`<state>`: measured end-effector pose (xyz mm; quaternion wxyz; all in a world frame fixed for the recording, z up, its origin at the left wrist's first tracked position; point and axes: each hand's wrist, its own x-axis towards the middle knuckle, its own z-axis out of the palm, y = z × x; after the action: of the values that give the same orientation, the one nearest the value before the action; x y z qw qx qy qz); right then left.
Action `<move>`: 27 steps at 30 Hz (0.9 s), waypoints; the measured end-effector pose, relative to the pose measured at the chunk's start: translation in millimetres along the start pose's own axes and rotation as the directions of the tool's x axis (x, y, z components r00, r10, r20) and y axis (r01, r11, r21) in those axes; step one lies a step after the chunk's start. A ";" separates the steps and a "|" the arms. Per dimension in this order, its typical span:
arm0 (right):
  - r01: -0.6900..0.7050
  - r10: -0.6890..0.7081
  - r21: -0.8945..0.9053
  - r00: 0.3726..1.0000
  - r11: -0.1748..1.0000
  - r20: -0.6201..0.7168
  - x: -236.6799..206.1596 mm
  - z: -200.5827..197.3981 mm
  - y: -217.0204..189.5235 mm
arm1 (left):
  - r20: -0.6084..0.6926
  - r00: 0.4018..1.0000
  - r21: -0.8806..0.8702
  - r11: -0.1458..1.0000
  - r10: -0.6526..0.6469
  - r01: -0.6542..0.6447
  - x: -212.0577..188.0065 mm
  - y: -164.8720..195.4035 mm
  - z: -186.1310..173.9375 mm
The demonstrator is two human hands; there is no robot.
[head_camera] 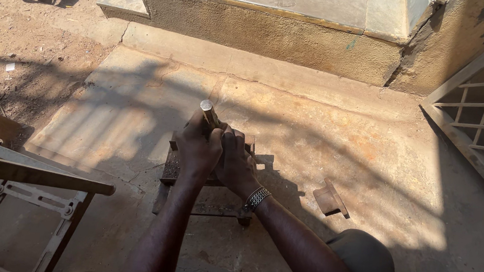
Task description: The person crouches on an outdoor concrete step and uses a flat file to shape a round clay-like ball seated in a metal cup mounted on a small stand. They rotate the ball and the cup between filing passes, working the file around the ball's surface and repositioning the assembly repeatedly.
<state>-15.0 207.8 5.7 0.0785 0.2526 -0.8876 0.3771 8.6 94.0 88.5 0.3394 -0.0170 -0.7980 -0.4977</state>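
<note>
Both hands are closed around one metal rod [208, 114] — the left hand [197, 149] wraps its shaft, the right hand [234, 160] presses in just beside, touching it. The rod's pale end juts up above the knuckles. Under the hands sits a low metal stand [201, 207]; to the right hand's side lies a small metal piece [330, 199] — well apart.
</note>
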 end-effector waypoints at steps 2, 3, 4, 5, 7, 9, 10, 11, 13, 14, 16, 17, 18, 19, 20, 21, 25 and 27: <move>0.038 -0.037 0.016 0.999 0.999 -0.026 -0.1 -1.6 -0.8 | -0.114 0.993 -0.080 0.997 0.013 -0.023 -0.7 0.0 -1.4; 0.051 -0.050 0.026 0.998 0.998 -0.037 -0.9 -2.1 -1.4 | -0.166 0.986 -0.118 0.993 0.012 -0.032 -2.5 0.9 -2.7; 0.044 -0.043 0.032 0.999 0.999 -0.019 -1.6 -2.9 -1.3 | -0.180 0.983 -0.099 0.994 0.034 -0.052 -4.4 2.1 -3.8; 0.034 -0.033 0.040 0.999 0.999 -0.013 -1.6 -3.0 -1.7 | -0.186 0.980 -0.080 0.994 0.064 -0.080 -4.6 3.2 -5.9; 0.052 -0.051 0.037 0.998 0.998 -0.035 -1.9 -3.1 -1.2 | -0.123 0.991 -0.012 0.998 0.055 -0.057 -5.7 6.0 -8.4; 0.134 -0.132 0.021 0.987 0.991 -0.096 -1.2 -1.9 -0.4 | -0.009 1.000 0.107 0.994 -0.022 0.022 -4.9 7.5 -10.6; 0.114 -0.111 0.038 0.990 0.993 -0.082 -0.1 -1.2 0.3 | -0.054 0.998 0.019 0.999 0.039 -0.038 -3.1 7.4 -10.8; 0.088 -0.084 0.057 0.994 0.995 -0.069 -0.1 -0.3 0.6 | -0.096 0.991 -0.067 0.993 0.094 -0.100 -3.2 7.4 -10.5; 0.044 -0.041 0.050 0.998 0.998 -0.056 0.7 1.2 1.5 | -0.069 0.993 -0.066 0.993 0.095 -0.100 -0.2 5.3 -9.0; 0.033 -0.032 0.019 0.998 0.999 -0.050 0.2 1.1 2.2 | -0.009 0.999 0.020 0.999 0.037 -0.036 1.8 3.9 -6.8; 0.059 -0.059 0.000 0.997 0.998 -0.043 -0.1 1.8 1.5 | 0.000 1.000 0.076 0.997 -0.006 0.006 3.3 1.0 -7.3; 0.078 -0.078 0.000 0.996 0.997 -0.053 -0.6 1.0 1.7 | -0.030 0.999 0.027 1.000 0.016 -0.015 3.4 0.2 -6.1; 0.095 -0.095 0.005 0.994 0.995 -0.061 -0.8 0.5 1.1 | -0.058 0.998 -0.017 0.999 0.034 -0.035 3.5 -0.1 -6.5; 0.096 -0.096 0.000 0.993 0.995 -0.064 -1.8 -0.1 0.8 | -0.070 0.996 -0.038 0.997 0.061 -0.064 2.1 0.1 -6.1; 0.094 -0.094 -0.002 0.993 0.996 -0.071 -1.9 -0.7 0.2 | -0.075 0.993 -0.058 0.994 0.091 -0.096 0.8 0.8 -6.4; 0.087 -0.088 -0.005 0.993 0.996 -0.076 -2.7 -1.1 -0.6 | -0.080 0.990 -0.079 0.989 0.117 -0.123 -0.5 1.9 -6.8; 0.109 -0.104 0.036 0.988 0.993 -0.111 -2.7 -1.6 -2.3 | -0.040 0.998 0.078 0.996 0.042 -0.039 -3.7 6.2 -8.4; 0.013 -0.011 0.085 1.000 0.996 -0.019 -2.3 -1.3 -2.5 | -0.117 0.982 -0.075 0.985 0.147 -0.156 -4.6 7.2 -8.5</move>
<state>-11.9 208.2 7.4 0.0782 0.2574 -0.8685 0.4163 19.2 92.2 93.9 0.4192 -0.0643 -0.7527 -0.5036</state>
